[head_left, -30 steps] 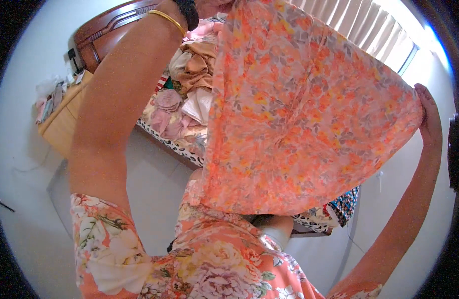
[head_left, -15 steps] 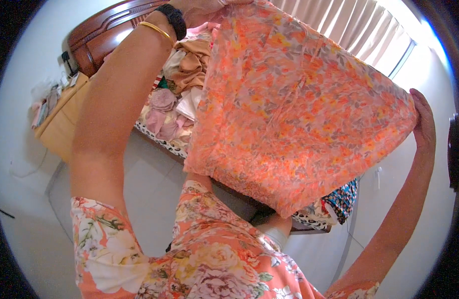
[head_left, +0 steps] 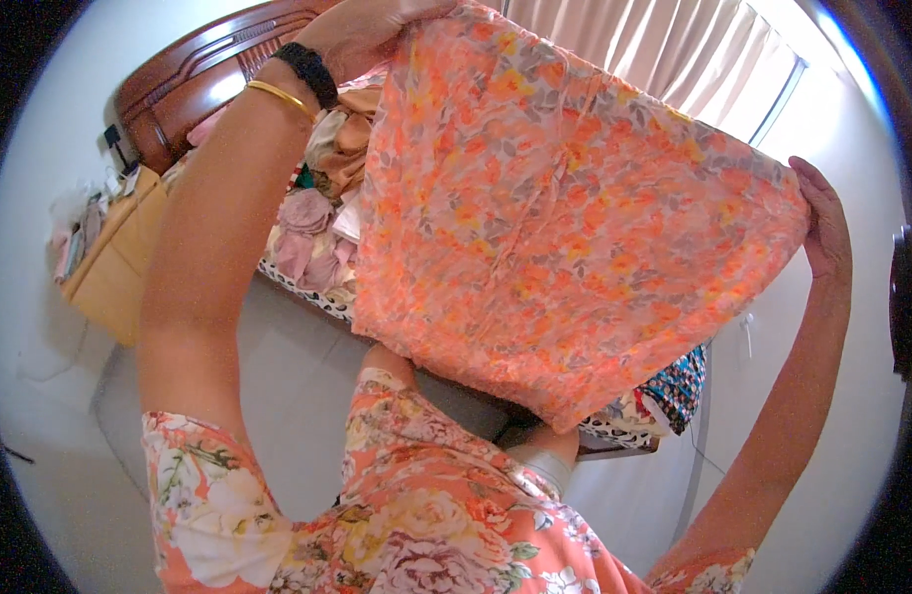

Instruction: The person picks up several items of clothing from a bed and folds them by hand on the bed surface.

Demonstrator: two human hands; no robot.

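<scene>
A thin orange floral cloth (head_left: 575, 218), printed with yellow and grey, hangs spread out between my raised hands. My left hand (head_left: 387, 30) grips its upper left corner at the top of the picture; the fingertips are partly hidden there. At the upper right corner, my right hand (head_left: 820, 220) pinches the edge, with its fingers partly behind the fabric. The cloth sags toward its lower edge in front of my legs and covers much of the bed behind it. A black band and a gold bangle circle my left wrist.
Behind the cloth stands a bed with a dark wooden headboard (head_left: 208, 74), piled with pink and brown clothes (head_left: 307, 233). A blue patterned cloth (head_left: 679, 386) lies at its right end. A light wooden cabinet (head_left: 114, 272) stands left; beige curtains (head_left: 654, 49) hang at the back.
Both hands have shifted slightly left with the cloth between them. The left hand has come a little lower and the right slightly higher; both keep their hold.
</scene>
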